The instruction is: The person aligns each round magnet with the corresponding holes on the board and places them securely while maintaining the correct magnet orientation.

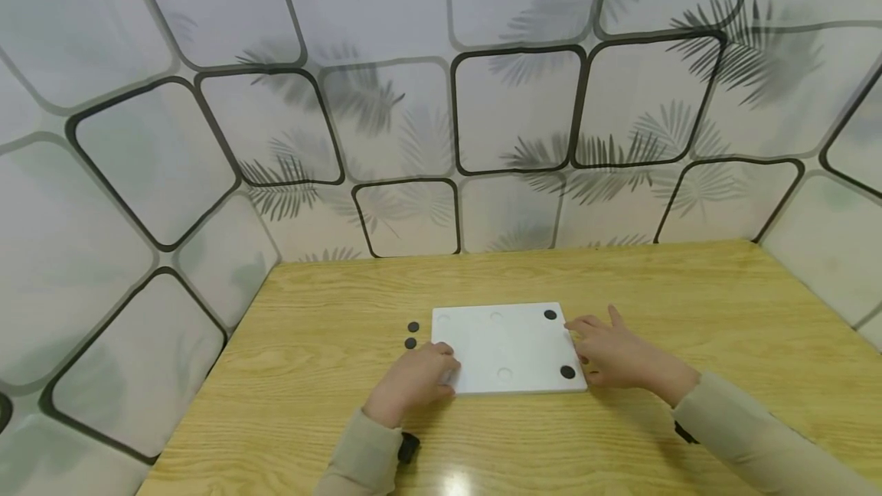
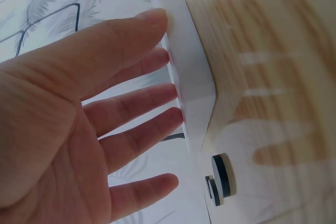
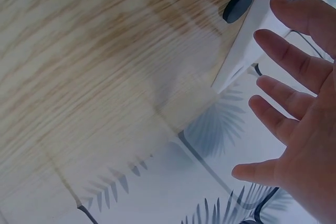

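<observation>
A white rectangular board [image 1: 478, 347] with shallow round recesses lies flat on the table. Two black discs sit on its right side, one at the far corner [image 1: 550, 314] and one at the near corner [image 1: 567, 372]. My left hand [image 1: 416, 379] is at the board's left end, its thumb and fingers touching the edge without curling round it. At the right end, my right hand [image 1: 616, 354] has its fingers spread, close against the edge; whether they touch is unclear. Beside that edge a loose black disc [image 3: 238, 6] rests on the table, mostly covered by the hand in the head view.
Left of the board, two more black discs, a farther one [image 1: 413, 327] and a nearer one [image 1: 410, 343], lie on the wooden table [image 1: 331, 327]. Patterned white walls [image 1: 510, 113] border the table at the back and sides.
</observation>
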`<state>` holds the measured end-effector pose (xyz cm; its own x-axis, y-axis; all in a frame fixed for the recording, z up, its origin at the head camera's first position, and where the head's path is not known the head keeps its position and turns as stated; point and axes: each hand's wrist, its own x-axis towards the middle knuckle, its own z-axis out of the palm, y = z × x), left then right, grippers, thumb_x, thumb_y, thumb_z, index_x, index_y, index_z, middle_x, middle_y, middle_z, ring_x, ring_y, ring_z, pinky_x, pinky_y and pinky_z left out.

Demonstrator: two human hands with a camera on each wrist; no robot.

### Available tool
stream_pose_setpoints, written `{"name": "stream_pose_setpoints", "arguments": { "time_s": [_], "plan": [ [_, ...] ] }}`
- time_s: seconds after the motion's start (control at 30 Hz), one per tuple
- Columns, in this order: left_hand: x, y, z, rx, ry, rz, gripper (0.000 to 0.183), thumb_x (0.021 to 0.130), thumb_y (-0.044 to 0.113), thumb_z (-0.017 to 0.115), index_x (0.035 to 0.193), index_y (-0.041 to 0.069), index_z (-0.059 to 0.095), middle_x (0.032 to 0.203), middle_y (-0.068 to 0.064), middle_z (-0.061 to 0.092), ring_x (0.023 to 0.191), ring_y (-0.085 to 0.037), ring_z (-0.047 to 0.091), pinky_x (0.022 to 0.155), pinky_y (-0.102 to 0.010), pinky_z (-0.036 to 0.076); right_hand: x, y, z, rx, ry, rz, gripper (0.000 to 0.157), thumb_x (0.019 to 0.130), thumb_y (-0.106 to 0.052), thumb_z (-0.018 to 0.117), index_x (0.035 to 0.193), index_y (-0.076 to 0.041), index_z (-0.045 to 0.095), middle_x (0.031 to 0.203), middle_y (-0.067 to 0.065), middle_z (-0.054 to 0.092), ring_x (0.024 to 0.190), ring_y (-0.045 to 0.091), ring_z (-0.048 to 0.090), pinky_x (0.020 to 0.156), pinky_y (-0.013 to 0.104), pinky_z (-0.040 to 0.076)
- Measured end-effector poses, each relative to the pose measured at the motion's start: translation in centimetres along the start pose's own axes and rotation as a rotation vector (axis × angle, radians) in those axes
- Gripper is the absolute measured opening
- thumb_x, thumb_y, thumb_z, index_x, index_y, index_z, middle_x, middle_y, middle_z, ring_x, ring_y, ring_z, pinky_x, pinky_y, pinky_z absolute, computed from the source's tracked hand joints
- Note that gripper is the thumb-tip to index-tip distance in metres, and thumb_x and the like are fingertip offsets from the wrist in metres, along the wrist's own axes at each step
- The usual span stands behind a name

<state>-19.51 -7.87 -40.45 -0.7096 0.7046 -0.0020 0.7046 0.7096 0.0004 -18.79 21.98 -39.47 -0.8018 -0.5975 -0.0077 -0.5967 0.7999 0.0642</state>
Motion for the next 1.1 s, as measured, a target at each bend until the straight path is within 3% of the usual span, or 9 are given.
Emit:
{"name": "stream_pose_setpoints", "arguments": {
  "time_s": [1.1],
  "plan": [
    [-0.06,0.09,-0.23,0.005,0.001,-0.012,0.03,0.066,0.033,0.06,0.091,0.016,0.06,0.099,0.001,0.049,0.086,-0.015,0.046,0.068,-0.024,0.039,-0.24,0.38,1.02,-0.002,-0.049,0.003,0.031,0.055,-0.015,0.067,0.043,-0.024,0.04,0.11,0.01,0.041,0.103,0.028,0.03,0.071,0.064,0.007]
  ]
}}
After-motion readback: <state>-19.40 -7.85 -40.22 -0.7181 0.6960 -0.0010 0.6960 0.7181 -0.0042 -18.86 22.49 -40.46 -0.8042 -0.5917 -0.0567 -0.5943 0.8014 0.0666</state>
